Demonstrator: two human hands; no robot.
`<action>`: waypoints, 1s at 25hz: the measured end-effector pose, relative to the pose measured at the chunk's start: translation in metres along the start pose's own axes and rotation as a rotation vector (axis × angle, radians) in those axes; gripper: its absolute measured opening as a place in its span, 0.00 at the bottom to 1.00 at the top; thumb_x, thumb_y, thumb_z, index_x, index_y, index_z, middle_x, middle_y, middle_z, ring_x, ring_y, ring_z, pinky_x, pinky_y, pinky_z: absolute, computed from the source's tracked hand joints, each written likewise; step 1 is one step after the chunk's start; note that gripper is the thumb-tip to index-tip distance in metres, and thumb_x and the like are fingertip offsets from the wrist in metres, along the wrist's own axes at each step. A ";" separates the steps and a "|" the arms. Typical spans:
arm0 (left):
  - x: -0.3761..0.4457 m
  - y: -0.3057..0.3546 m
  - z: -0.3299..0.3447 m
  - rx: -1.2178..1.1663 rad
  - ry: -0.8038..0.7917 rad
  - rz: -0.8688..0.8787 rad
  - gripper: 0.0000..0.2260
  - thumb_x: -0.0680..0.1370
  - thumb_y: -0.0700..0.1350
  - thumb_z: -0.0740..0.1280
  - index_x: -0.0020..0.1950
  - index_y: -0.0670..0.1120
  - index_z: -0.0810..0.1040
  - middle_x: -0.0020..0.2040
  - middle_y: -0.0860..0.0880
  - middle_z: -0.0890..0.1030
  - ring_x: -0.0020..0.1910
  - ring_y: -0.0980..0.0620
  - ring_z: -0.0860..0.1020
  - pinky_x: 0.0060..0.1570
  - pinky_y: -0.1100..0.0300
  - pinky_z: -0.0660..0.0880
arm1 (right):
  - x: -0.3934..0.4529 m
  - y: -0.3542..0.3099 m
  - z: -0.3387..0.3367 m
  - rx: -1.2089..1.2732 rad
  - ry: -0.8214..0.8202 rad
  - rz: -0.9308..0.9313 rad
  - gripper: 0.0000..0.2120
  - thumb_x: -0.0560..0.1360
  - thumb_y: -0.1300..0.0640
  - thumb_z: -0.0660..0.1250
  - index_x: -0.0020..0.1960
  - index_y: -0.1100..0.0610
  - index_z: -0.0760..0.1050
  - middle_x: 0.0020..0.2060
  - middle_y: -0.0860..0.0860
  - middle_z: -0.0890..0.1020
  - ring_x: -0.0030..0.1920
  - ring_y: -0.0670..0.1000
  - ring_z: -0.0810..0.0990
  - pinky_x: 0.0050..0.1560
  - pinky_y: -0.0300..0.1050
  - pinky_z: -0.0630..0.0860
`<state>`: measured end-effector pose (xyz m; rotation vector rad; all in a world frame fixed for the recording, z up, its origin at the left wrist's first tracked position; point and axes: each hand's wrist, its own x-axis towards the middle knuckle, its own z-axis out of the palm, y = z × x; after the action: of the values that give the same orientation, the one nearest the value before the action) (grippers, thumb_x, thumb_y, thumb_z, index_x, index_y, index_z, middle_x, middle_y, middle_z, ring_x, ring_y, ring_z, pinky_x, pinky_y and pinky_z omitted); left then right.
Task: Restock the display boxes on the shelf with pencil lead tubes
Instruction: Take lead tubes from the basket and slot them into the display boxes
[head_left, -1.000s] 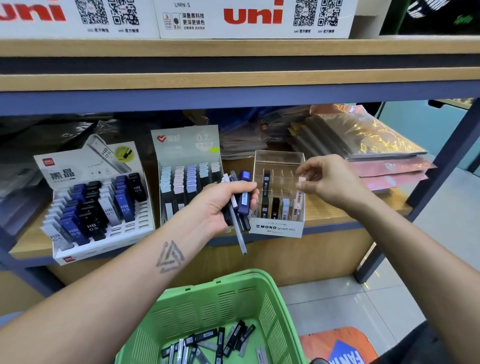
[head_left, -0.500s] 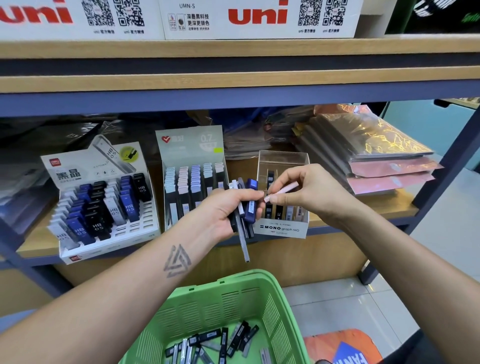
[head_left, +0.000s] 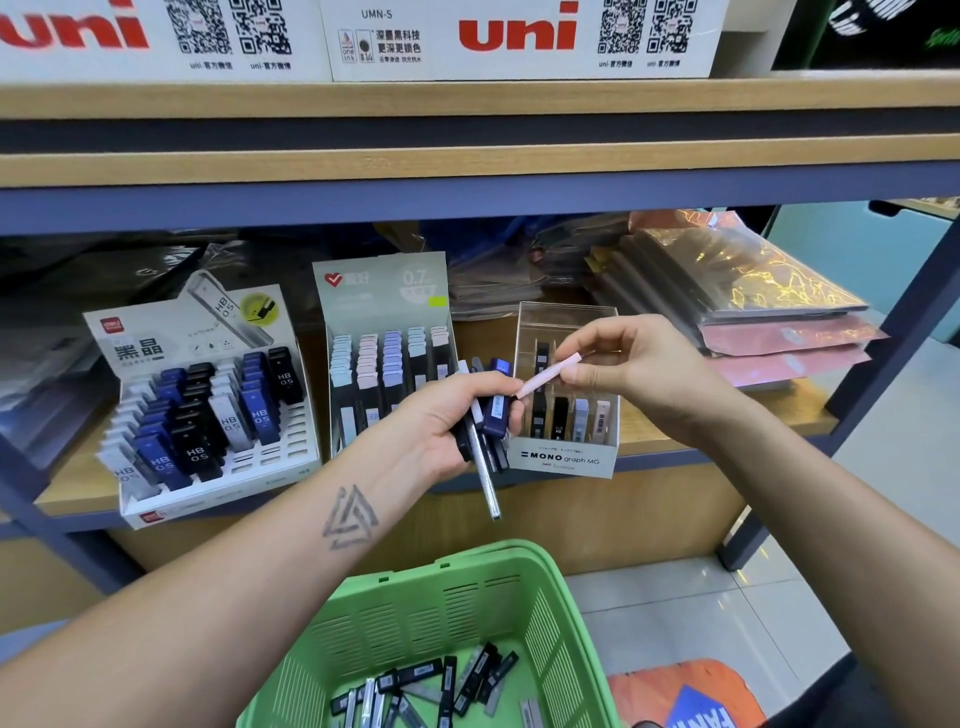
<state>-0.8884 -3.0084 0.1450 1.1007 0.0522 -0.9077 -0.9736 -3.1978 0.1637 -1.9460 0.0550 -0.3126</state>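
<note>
wooden shelf (head_left: 675, 441) mid frame, three display boxes along front: white deli box (head_left: 218, 415) left, green 0.7 box (head_left: 384, 343) center, clear MONO box (head_left: 569, 457) right. shiny packet stack (head_left: 753, 312) far right. green basket (head_left: 441, 597) lower frame.

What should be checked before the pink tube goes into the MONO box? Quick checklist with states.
1. Right hand pinches the pink tube: ok.
2. Left hand grips the bundle of tubes: ok.
3. MONO box upright on the shelf: ok.
4. Pink tube upright for insertion: not ok, it lies slanted.
5. Free slot beside the box's pink tube: cannot tell.
6. Green basket holds more stock: ok.
</note>
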 end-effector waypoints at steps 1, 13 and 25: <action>0.000 0.000 0.000 0.001 -0.003 -0.005 0.11 0.74 0.32 0.72 0.56 0.34 0.77 0.38 0.39 0.82 0.31 0.49 0.80 0.30 0.62 0.80 | -0.001 0.000 -0.001 -0.014 0.006 0.008 0.08 0.74 0.66 0.74 0.52 0.60 0.83 0.43 0.57 0.87 0.47 0.56 0.87 0.50 0.50 0.84; 0.004 -0.006 0.001 0.076 0.021 -0.006 0.14 0.74 0.31 0.72 0.59 0.31 0.78 0.39 0.38 0.83 0.30 0.49 0.81 0.27 0.61 0.79 | 0.001 -0.005 -0.015 -0.091 0.118 0.044 0.07 0.76 0.68 0.71 0.54 0.63 0.82 0.39 0.58 0.87 0.41 0.53 0.87 0.39 0.37 0.81; 0.004 -0.009 0.000 0.098 -0.011 -0.020 0.12 0.74 0.32 0.72 0.58 0.34 0.79 0.40 0.40 0.83 0.31 0.49 0.81 0.29 0.61 0.79 | 0.002 0.033 -0.008 -0.829 0.109 0.135 0.03 0.74 0.63 0.74 0.47 0.56 0.85 0.43 0.52 0.85 0.45 0.51 0.83 0.48 0.42 0.77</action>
<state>-0.8909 -3.0120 0.1363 1.1879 0.0100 -0.9419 -0.9700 -3.2185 0.1371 -2.7239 0.4447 -0.3350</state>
